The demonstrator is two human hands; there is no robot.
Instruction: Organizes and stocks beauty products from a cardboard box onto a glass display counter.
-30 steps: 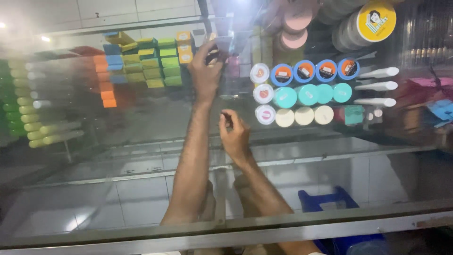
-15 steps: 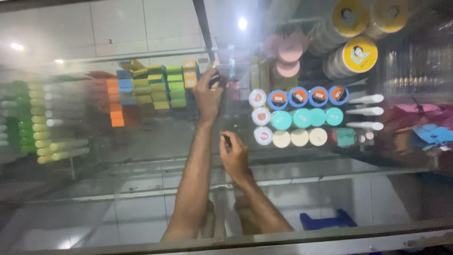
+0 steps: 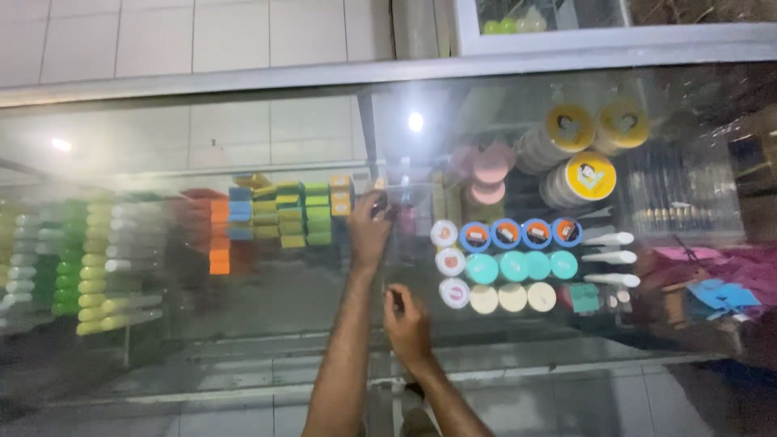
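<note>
Seen from above through the glass top of a display case [image 3: 243, 129], both arms reach in from the near edge. The left hand [image 3: 368, 235] is stretched farther in, its fingers [image 3: 379, 206] closed around a small dark item [image 3: 378, 209] at the far middle of the shelf, just right of the stacked green and yellow boxes [image 3: 295, 214]; what the item is cannot be told through the glare. The right hand [image 3: 409, 324] sits nearer, fingers curled and pinching a thin dark object [image 3: 396, 299] that points upward. Holding both pieces above the shelf rather than resting them suggests the hands are sorting or placing small stock among the rows.

The goods are laid out by kind, likely so a buyer can read them from above: green and yellow tubes [image 3: 89, 267] lie side by side at the left, orange and blue boxes [image 3: 227, 226] beside the green stacks, round lidded jars [image 3: 506, 263] in neat rows at the right, white spoon-like pieces [image 3: 611, 259] beside them, and yellow-capped tins [image 3: 579, 162] and pink lids [image 3: 486, 174] farther back.

Against the earlier pictures, the hands hold nearly the same pose and the same relation to each other. The view has tilted: more white tiled wall [image 3: 186, 40] shows at the far side, a window frame [image 3: 615, 36] has come into sight, and the blue crate seen near the right below has dropped out of view.
</note>
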